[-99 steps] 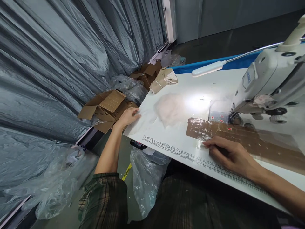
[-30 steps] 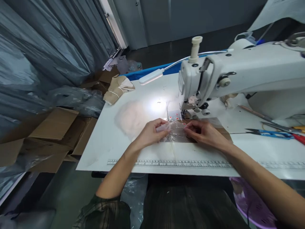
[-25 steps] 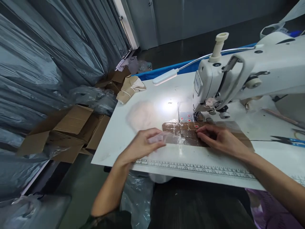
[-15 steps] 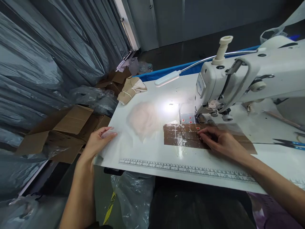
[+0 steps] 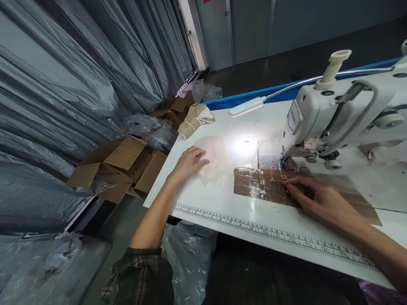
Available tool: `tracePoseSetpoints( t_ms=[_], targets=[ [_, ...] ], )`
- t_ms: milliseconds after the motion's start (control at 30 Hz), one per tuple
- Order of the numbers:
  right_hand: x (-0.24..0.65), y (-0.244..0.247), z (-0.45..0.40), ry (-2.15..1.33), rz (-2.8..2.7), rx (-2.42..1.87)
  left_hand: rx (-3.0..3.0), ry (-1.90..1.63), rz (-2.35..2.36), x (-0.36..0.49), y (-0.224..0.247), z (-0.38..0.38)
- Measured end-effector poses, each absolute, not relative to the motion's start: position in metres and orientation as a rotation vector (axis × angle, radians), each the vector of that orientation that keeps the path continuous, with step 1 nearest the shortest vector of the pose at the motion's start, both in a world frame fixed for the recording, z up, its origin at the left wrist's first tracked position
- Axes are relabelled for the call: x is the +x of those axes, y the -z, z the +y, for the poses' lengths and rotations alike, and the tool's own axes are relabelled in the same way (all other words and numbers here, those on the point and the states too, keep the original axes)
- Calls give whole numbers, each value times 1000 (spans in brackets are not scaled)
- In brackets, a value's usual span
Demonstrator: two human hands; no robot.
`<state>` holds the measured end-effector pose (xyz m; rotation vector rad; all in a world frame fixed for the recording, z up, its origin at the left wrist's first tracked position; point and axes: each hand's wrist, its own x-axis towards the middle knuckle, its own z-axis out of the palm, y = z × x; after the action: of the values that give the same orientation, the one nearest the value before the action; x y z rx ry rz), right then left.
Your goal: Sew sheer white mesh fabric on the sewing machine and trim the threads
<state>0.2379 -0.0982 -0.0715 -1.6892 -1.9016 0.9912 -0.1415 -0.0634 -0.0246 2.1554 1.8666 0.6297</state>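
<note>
My left hand (image 5: 190, 163) is at the left side of a pale, sheer, crumpled piece of fabric (image 5: 214, 163), with thumb and fingers apart. It seems to rest on the fabric's edge. My right hand (image 5: 313, 195) lies over a brown taped strip (image 5: 257, 184) in front of the sewing machine (image 5: 305, 112). Thumb and forefinger are pinched together at a small red mark (image 5: 284, 177) just below the presser foot (image 5: 290, 163). Whatever is between those fingertips is too small to make out. More red marks show on the metal needle plate (image 5: 265, 162).
A lamp (image 5: 248, 106) lights the white table (image 5: 203, 192), whose front edge carries a printed ruler (image 5: 254, 226). A tied beige cloth bundle (image 5: 195, 120) lies at the back left corner. Open cardboard boxes (image 5: 125, 154) stand left of the table, and a clear plastic bag (image 5: 189, 258) hangs below.
My left hand has moved from the table's left edge rightward onto the sheer fabric. My right hand stays pinched by the presser foot. The whole view has shifted to the left.
</note>
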Motion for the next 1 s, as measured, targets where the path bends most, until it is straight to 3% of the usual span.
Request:
tracePoseSetpoints(
  t_ms=[100,300,500,633,833,900,1000],
  targets=[
    [237,71,-98,-979,-1919,-1645,2070,-691,1889,-140,28,-54],
    [240,79,-99,-943,-1979,-1559,1688,-1142,1704,-150,15,-52],
    [242,86,-97,-950,-2003,-1472,1614,-1214,1598,-139,-4,-58],
    [241,84,-96,-989,-1954,-1424,1668,-1080,1444,-98,-2,-76],
    [237,69,-95,-1194,-1598,-1341,2223,-432,847,-14,27,-118],
    [236,66,-94,-1240,-1511,-1322,2305,-402,753,-2,30,-121],
    [234,63,-92,-1294,-1400,-1309,2284,-557,978,-1,32,-106]
  ],
)
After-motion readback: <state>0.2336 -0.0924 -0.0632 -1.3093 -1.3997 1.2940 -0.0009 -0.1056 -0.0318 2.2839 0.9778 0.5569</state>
